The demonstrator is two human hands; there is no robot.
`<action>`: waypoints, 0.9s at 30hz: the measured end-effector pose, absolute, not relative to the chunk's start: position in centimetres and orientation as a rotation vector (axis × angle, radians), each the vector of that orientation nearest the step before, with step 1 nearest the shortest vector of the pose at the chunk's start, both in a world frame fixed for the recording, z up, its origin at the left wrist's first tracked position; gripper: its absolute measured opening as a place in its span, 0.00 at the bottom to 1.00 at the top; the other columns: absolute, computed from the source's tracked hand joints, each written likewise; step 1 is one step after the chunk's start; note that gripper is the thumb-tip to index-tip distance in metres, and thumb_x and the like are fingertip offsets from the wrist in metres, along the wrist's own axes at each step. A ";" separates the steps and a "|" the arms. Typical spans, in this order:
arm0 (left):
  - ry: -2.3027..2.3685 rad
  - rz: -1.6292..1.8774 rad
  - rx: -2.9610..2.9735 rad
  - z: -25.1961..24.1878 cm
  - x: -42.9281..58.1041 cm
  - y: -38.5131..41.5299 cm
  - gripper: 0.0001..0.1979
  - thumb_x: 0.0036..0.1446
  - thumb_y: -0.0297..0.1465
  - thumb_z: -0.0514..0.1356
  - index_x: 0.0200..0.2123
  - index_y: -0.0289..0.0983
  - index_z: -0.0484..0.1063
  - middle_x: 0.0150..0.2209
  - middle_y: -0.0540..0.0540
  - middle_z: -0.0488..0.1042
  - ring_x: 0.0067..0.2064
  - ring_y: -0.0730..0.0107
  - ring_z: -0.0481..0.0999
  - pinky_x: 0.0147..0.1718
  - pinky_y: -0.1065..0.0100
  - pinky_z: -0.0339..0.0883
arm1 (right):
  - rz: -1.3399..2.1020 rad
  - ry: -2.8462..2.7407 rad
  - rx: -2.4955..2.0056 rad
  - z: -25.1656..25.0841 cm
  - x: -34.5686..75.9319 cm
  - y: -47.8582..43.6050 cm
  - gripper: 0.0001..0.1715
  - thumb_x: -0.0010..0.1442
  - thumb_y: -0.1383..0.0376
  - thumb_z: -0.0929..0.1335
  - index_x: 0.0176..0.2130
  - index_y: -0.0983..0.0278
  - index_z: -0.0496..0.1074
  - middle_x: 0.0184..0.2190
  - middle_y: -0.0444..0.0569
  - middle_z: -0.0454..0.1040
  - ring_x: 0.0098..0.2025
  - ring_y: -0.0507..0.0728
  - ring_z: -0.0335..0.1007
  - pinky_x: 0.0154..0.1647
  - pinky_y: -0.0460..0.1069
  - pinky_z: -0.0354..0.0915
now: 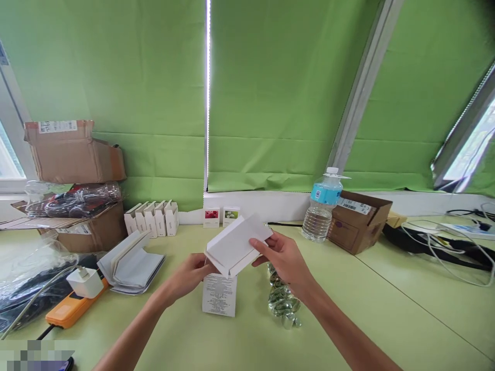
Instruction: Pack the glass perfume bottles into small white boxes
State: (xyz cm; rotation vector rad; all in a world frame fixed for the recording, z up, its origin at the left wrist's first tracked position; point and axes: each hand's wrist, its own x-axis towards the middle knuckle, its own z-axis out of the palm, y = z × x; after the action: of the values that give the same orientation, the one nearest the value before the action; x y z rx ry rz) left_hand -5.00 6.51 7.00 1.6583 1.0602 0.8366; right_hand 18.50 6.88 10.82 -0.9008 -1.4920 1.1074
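1. Head view looks down over a pale green worktop (386, 314) to green blinds (270, 93). At the middle of the scene, both hands hold a white card carton (236, 245) up off the surface. It is partly folded, with its panels angled apart, and its far end tilts up to the right.
2. The left hand (188, 278) is half closed around the carton's left end, with its fingers curling toward the fold. The right hand (284, 260) grips the right end more openly, with its fingers spread along the card.
3. The step in hand appears to be shaping this carton in the air. With both hands on it, any further fold would call for one hand to shift its hold.
4. Just below the carton, on the near side, lies a printed white card (219, 294). To its right is a cluster of clear glass beads (281, 299), near the right hand but not touching it.
5. Farther off stand a row of white cartons (151, 219) and two small picture cards (221, 216). A water bottle (322, 211) and a cardboard box (359, 222) are to the right. Grey folded cartons (129, 263) and an orange power strip (73, 309) are to the left.
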 end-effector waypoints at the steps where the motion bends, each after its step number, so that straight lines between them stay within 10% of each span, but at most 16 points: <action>1: 1.067 0.836 1.670 7.1 -4.9 6.5 0.14 0.56 0.38 0.56 0.36 0.35 0.76 0.33 0.49 0.76 0.37 0.64 0.71 0.36 0.67 0.62 | 1.123 -1.473 -0.898 10.8 18.5 7.0 0.25 0.54 0.51 0.72 0.45 0.66 0.75 0.38 0.52 0.79 0.38 0.61 0.75 0.32 0.53 0.76; 12: 1.090 0.904 1.750 7.1 -4.4 6.4 0.17 0.60 0.40 0.54 0.40 0.35 0.76 0.37 0.46 0.79 0.39 0.61 0.74 0.36 0.67 0.64 | 0.834 -1.729 -0.986 10.0 18.5 6.9 0.20 0.59 0.52 0.69 0.44 0.64 0.72 0.34 0.49 0.78 0.33 0.57 0.73 0.34 0.54 0.75; 27: 1.481 1.281 2.186 4.6 -4.5 6.1 0.31 0.62 0.32 0.53 0.65 0.46 0.42 0.59 0.43 0.68 0.42 0.63 0.79 0.38 0.66 0.71 | 0.845 -1.787 -1.063 10.4 18.9 6.8 0.14 0.59 0.54 0.69 0.35 0.63 0.71 0.29 0.47 0.76 0.29 0.56 0.73 0.30 0.51 0.69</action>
State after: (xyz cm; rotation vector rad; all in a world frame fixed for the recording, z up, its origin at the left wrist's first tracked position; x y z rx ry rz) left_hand -4.47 6.06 4.61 2.1857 1.4809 1.2809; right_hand 18.86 6.76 10.41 -1.0625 -1.7875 0.8452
